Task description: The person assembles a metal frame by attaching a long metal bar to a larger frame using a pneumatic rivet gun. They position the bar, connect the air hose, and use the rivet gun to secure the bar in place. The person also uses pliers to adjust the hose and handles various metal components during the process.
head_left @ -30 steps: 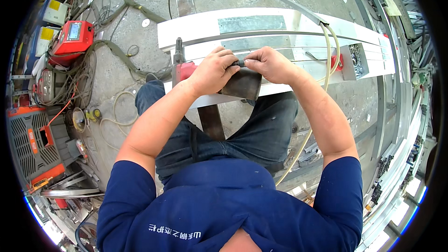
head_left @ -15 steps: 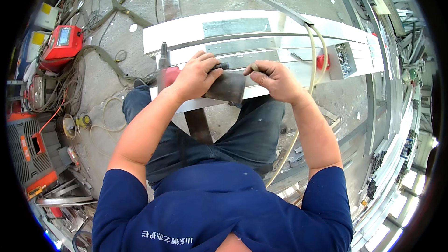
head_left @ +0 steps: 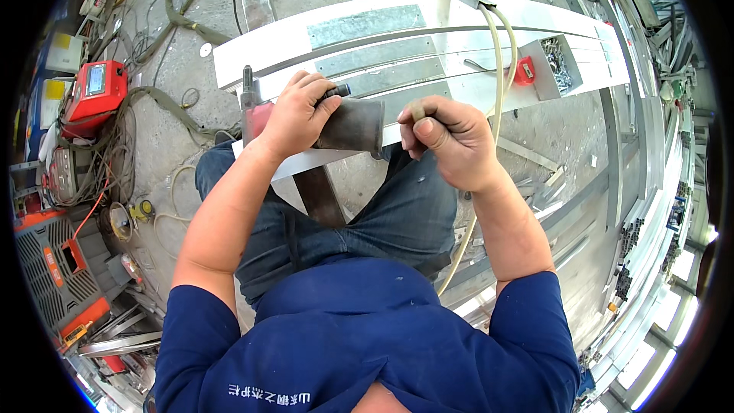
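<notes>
My left hand point(head_left: 294, 115) is wrapped round a rivet gun point(head_left: 352, 126) that lies sideways over my thighs. Its thin dark nose points away at the left, a red part shows beside my wrist, and its wide dark grey cylinder faces right. A short black end sticks out above my fingers. My right hand point(head_left: 455, 141) is raised just right of the cylinder, apart from it, with its fingers curled in a pinch. What lies between the fingertips, if anything, cannot be made out. Beyond both hands lie long white metal beams point(head_left: 267, 37) bearing grey plates point(head_left: 367, 27).
On the beams at right stand an open box point(head_left: 549, 76) of small metal pieces and a red object point(head_left: 525, 71). A pale hose point(head_left: 498, 99) crosses the beams and runs down past my right arm. A red machine point(head_left: 95, 92) and cables are at left; metal bars point(head_left: 612, 160) stand right.
My right hand has drawn back from the rivet gun's cylinder, toward me and a little right. The left hand still holds the tool. The whole view has shifted slightly.
</notes>
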`<state>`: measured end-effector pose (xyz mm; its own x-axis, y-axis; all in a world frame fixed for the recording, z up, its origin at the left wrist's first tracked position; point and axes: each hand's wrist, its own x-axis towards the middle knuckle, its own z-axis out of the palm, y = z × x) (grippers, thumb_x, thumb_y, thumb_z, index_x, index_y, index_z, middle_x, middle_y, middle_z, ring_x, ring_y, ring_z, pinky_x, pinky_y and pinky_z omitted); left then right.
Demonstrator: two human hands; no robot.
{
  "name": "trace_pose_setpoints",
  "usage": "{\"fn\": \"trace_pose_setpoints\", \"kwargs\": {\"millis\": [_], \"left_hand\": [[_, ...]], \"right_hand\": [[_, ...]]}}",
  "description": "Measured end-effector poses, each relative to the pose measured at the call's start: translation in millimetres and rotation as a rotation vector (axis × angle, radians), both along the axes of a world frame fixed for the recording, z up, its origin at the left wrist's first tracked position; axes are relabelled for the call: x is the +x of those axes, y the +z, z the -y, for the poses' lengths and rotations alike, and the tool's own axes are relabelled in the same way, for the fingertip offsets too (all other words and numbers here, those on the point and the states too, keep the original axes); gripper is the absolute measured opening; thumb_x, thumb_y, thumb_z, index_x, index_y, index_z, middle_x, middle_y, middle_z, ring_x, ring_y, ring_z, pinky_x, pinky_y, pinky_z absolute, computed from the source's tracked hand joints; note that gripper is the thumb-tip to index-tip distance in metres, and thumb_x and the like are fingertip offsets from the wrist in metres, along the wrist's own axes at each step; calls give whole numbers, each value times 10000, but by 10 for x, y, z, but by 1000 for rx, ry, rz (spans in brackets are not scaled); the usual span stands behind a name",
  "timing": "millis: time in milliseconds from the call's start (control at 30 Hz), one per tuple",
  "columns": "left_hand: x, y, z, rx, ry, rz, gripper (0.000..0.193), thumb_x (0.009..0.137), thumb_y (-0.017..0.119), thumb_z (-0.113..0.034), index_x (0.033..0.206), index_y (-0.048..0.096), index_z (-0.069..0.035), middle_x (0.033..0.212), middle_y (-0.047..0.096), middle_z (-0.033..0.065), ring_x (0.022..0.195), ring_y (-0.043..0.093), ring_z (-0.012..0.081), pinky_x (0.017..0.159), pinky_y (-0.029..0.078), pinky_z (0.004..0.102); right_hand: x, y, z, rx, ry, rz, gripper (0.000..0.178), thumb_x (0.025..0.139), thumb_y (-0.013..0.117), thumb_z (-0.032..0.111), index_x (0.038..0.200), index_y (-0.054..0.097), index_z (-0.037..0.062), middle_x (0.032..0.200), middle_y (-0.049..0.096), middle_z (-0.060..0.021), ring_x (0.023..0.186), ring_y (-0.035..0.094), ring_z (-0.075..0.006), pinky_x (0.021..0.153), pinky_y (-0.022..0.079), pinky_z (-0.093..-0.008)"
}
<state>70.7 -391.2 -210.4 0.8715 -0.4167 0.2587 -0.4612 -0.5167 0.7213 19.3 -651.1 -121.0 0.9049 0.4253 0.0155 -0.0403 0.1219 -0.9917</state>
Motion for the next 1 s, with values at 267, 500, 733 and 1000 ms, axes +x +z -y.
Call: {"fn": "trace_pose_setpoints", "kwargs": {"millis": [267,500,733,1000], "left_hand": [[5,20,25,-1,8,-15,177,905,678,-139,1008,676,5,985,665,122,978,568,338,873,477,411],[5,56,12,28,-4,-58,222,907,676,-143,1063,662,15,1007,647,118,1016,556,325,912,455,387],[-260,946,484,-238,-59,161,359,918,702,-219,1192,670,11,1140,642,139,1063,597,274,943,470,368],[-504,1392,882,-919,-268,-343,231,973,673,-126,1137,701,33,1122,636,99,937,637,158,782,557,283]], "right_hand": [[43,24,86,332,25,-113,291,1041,586,289,1089,641,7,756,606,-54,621,532,-104,566,448,-236],[70,109,94,390,-26,-133,314,1033,599,304,1088,641,-2,765,627,-71,605,542,-113,551,454,-233],[-68,292,-28,221,-180,-46,240,1003,656,215,1071,656,-14,812,662,-61,647,576,-94,580,477,-220],[-296,540,-75,95,-298,124,163,998,651,125,1054,666,-27,842,676,-43,689,603,-98,604,487,-235]]}}
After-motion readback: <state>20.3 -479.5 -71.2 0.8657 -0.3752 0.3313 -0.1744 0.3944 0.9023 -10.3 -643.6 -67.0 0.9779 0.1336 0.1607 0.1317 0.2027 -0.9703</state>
